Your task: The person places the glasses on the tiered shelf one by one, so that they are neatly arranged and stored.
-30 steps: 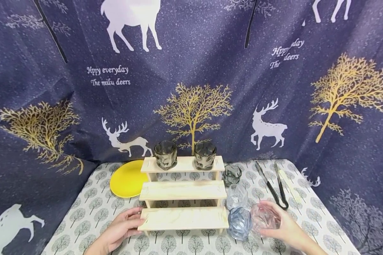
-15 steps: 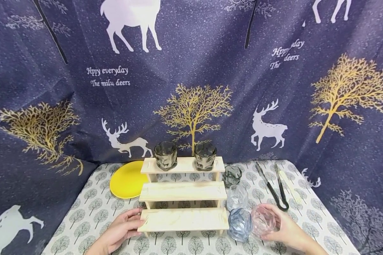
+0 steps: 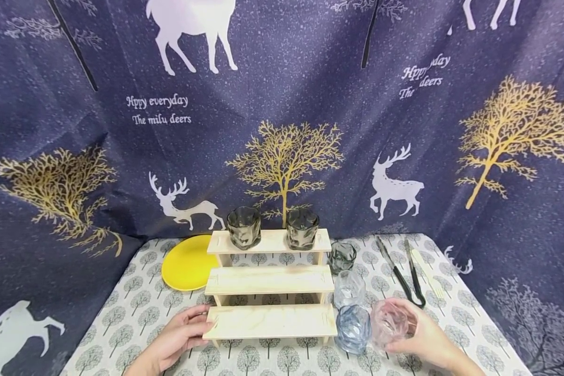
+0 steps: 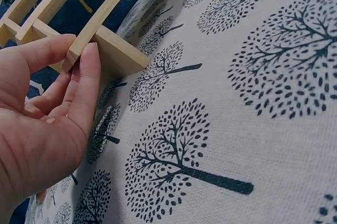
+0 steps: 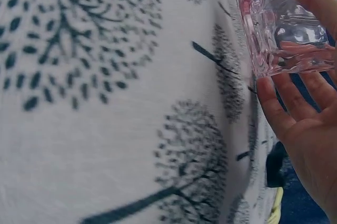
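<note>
At the left end of the lowest step of a three-step wooden shelf [image 3: 270,322] is my left hand [image 3: 180,337]. In the left wrist view its thumb and fingers pinch the end of that board [image 4: 79,50]. My right hand [image 3: 423,331] grips a pink glass [image 3: 386,325] from its right side, thumb nearest me and fingers at the far side. The right wrist view has the pink glass [image 5: 279,29] lying across the fingers [image 5: 279,97]. Just left of it stands a blue glass [image 3: 352,329], with a clear glass [image 3: 349,288] behind.
Two dark grey glasses, a left one [image 3: 244,228] and a right one [image 3: 302,230], stand on the top step. Right of the shelf is another dark glass [image 3: 342,257]. A yellow plate [image 3: 188,263] lies back left. Black-handled tongs [image 3: 401,279] and a pale fork [image 3: 427,274] lie right.
The right hand's hold on the pink glass has shifted slightly, and the glass has moved a little to the right of the blue one. The left hand stays at the shelf end.
</note>
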`<action>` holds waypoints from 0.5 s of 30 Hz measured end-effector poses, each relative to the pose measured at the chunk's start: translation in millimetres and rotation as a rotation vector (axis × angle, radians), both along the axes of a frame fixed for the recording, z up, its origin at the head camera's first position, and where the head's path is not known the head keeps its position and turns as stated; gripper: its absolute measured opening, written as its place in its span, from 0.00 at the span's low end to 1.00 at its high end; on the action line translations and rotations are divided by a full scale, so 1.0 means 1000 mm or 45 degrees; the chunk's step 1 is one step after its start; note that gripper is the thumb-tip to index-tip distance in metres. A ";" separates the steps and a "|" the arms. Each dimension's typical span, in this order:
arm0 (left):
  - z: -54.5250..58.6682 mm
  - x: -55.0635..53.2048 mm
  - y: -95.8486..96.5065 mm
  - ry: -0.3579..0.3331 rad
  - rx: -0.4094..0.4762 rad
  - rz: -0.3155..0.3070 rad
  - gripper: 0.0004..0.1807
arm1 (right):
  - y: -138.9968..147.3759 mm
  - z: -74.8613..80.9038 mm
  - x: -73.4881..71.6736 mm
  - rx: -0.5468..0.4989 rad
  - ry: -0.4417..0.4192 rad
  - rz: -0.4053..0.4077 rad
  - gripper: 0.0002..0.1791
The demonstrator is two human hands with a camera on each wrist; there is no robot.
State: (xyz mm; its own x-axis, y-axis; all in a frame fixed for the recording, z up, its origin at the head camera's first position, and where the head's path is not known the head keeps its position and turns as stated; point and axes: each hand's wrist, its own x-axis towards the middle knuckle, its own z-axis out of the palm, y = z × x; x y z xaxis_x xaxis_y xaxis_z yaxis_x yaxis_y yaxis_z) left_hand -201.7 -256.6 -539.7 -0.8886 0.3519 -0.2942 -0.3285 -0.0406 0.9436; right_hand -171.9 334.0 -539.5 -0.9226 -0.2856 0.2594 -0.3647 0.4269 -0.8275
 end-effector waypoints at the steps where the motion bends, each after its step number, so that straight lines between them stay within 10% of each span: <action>1: 0.000 0.000 0.000 0.000 0.000 0.001 0.39 | 0.001 0.002 0.001 -0.003 -0.009 -0.015 0.49; 15: 0.002 0.002 0.001 -0.002 0.004 0.023 0.37 | 0.004 0.049 -0.009 0.097 0.117 -0.081 0.48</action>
State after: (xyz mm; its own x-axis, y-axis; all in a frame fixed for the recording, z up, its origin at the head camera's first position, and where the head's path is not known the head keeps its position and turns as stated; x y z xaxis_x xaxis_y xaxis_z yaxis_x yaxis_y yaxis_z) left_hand -199.9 -255.9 -537.3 -0.8944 0.3366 -0.2946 -0.3292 -0.0495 0.9429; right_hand -181.1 337.7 -490.7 -0.9128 -0.2496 0.3234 -0.4078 0.5118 -0.7561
